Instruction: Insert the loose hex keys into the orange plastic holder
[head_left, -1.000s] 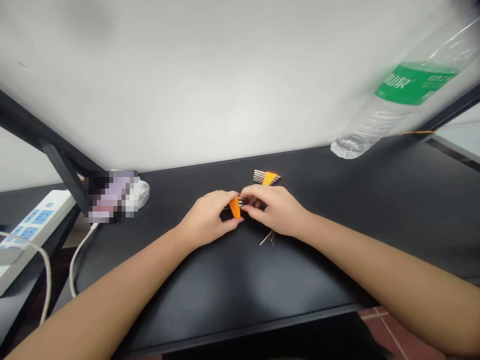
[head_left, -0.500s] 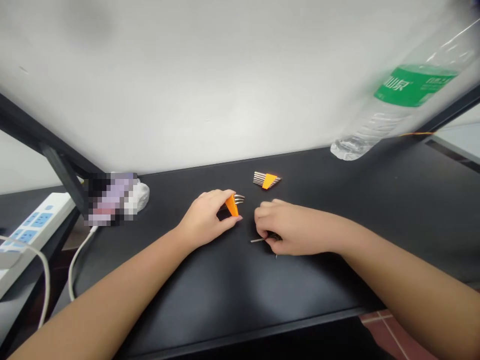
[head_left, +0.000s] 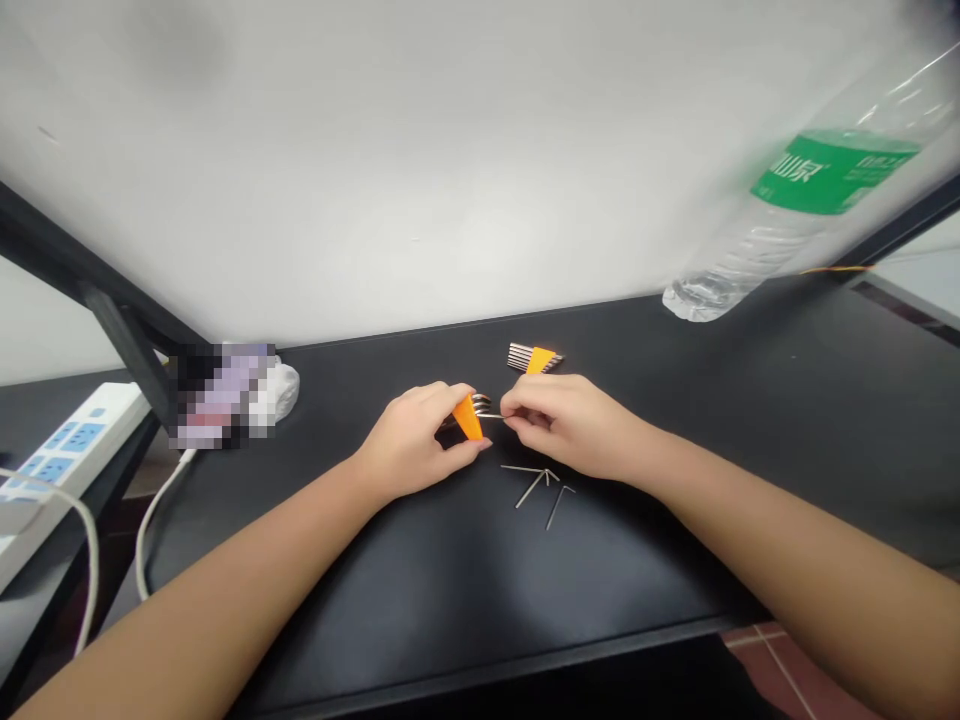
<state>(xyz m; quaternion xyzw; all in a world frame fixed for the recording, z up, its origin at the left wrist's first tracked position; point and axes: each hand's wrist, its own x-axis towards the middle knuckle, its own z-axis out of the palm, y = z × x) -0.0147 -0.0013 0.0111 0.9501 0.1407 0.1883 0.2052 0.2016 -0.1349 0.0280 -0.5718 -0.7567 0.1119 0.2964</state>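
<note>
Between thumb and fingers, my left hand (head_left: 416, 440) grips an orange hex key holder (head_left: 468, 418) with several bent metal keys sticking out of its right side. My right hand (head_left: 566, 425) pinches a thin hex key (head_left: 491, 416), whose end reaches the holder; whether it sits in a slot I cannot tell. Just below my right hand, a few loose L-shaped hex keys (head_left: 531, 488) lie on the black tabletop (head_left: 450, 580). Behind that hand rests a second orange holder (head_left: 540, 359), filled with several keys and partly covered by my fingers.
A clear plastic bottle with a green label (head_left: 832, 172) stands against the wall at the right. At the left are a white power strip (head_left: 75, 450), a white cable (head_left: 142, 540) and a blurred-out item beside a white crumpled thing (head_left: 283, 392). A black frame post (head_left: 127, 345) rises there.
My right hand has moved up and left from the loose keys to the held holder, now with a hex key in its fingers. The loose keys are uncovered. My left hand has barely moved.
</note>
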